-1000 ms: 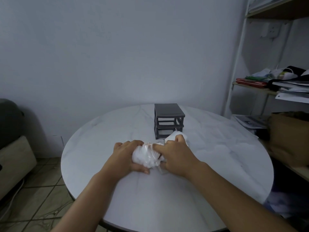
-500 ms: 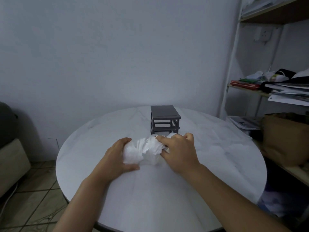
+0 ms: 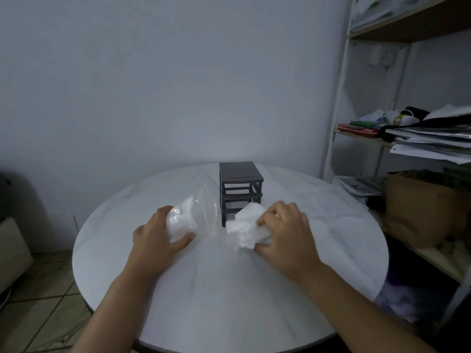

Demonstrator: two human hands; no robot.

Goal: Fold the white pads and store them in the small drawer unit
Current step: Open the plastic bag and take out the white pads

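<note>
Fingers (image 3: 283, 212) of right hand (image 3: 285, 233) clutch white pads (image 3: 248, 226); left hand (image 3: 155, 236) grips plastic bag (image 3: 188, 215).

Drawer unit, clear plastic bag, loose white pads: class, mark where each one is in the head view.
drawer unit (image 3: 238, 171): head view, on its flat dark top.
clear plastic bag (image 3: 201, 210): head view, on its see-through open end.
white pads (image 3: 246, 226): head view, middle of the crumpled bunch.

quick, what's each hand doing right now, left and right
Left hand: closed on the clear plastic bag with white pads inside.
Right hand: closed on a loose bunch of white pads.
</note>
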